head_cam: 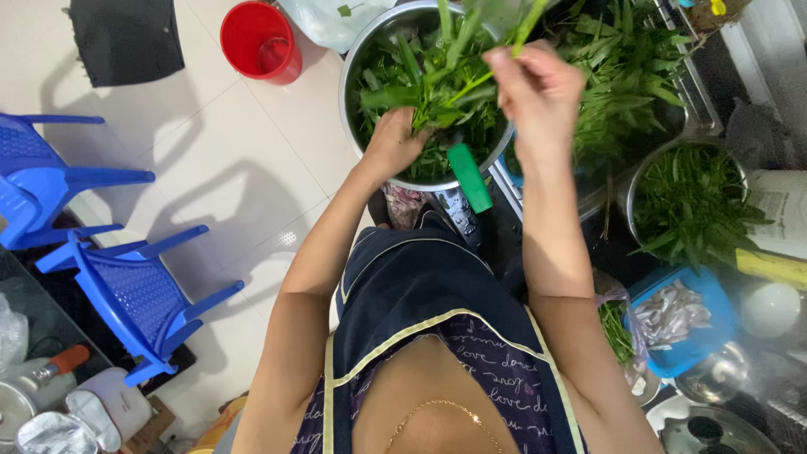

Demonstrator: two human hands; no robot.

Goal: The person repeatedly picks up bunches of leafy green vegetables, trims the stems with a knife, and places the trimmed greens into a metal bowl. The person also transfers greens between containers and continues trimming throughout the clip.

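Right hand [538, 92] pinches a green stalk [504, 50], lifting it clear above the steel bowl [357, 63]; left hand [395, 143] closes on leafy greens [424, 92] inside, steadying the bunch. Just below the grip, a green-handled knife [469, 178]; right of it, more greens crowd a pot [639, 181]

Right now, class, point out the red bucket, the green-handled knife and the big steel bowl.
red bucket [259, 38]: head view, inside wall.
green-handled knife [469, 178]: head view, middle of handle.
big steel bowl [350, 67]: head view, left rim.
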